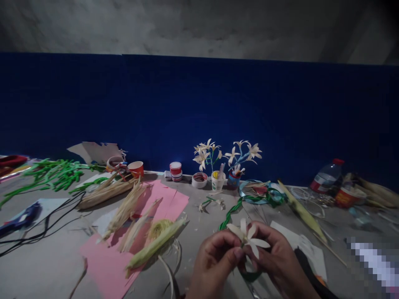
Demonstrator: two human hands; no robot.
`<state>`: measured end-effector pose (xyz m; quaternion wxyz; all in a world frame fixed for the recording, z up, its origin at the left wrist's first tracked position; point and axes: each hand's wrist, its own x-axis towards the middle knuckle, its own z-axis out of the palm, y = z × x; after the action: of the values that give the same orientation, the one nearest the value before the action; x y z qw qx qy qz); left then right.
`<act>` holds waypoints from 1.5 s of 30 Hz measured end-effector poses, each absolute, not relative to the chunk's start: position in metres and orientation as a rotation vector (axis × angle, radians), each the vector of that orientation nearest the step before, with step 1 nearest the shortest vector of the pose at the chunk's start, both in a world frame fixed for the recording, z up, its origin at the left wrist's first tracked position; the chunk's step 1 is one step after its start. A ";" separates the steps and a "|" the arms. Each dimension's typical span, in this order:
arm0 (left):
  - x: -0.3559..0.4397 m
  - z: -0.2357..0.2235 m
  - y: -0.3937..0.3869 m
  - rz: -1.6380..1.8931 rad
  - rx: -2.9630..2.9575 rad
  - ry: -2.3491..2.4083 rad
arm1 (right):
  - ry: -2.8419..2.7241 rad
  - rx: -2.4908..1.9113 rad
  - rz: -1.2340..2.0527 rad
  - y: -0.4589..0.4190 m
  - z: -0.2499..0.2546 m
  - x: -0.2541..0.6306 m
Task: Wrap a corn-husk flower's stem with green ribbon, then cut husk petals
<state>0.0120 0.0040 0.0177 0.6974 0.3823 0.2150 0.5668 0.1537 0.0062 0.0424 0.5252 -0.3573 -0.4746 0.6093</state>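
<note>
Between both hands, near the front of the table, is a white husk flower (251,241) with pointed petals. My left hand (216,259) pinches it from the left, thumb and fingertips at its base. From the other side, my right hand (276,257) has its fingers closed around the flower. Twisted green ribbon (229,218) runs behind the flower towards a coil at the back, and a dark green loop (250,275) hangs below the fingers. The stem is mostly hidden by the fingers. Small white husk flowers (212,203) lie just beyond my hands.
Finished flowers stand in a paper cup (218,181) and a blue cup (233,180). Corn husks (156,245) lie over pink paper (102,265). A glue gun (23,218) with black cords and green stems (59,172) are left. A plastic bottle (327,176) is right.
</note>
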 end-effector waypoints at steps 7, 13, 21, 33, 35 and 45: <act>0.014 0.013 0.007 1.330 0.895 0.505 | -1.240 -0.926 1.290 0.005 0.045 0.157; 0.013 0.003 0.008 1.470 1.207 0.595 | -1.256 -0.968 1.177 0.004 0.048 0.154; 0.018 0.005 0.004 1.465 1.132 0.644 | -1.110 -0.992 1.265 0.001 0.050 0.148; 0.021 0.010 0.003 1.320 0.839 0.393 | -1.247 -0.909 1.351 0.002 0.052 0.153; 0.022 0.009 0.004 1.294 0.803 0.368 | -1.205 -0.912 1.393 0.001 0.054 0.152; 0.015 0.022 0.001 1.502 0.926 0.592 | -1.488 -1.081 0.935 -0.002 0.058 0.154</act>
<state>0.0149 0.0015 0.0217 0.5975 0.3990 0.2550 0.6471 0.1544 -0.0025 0.0582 0.5136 -0.4496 -0.6187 0.3889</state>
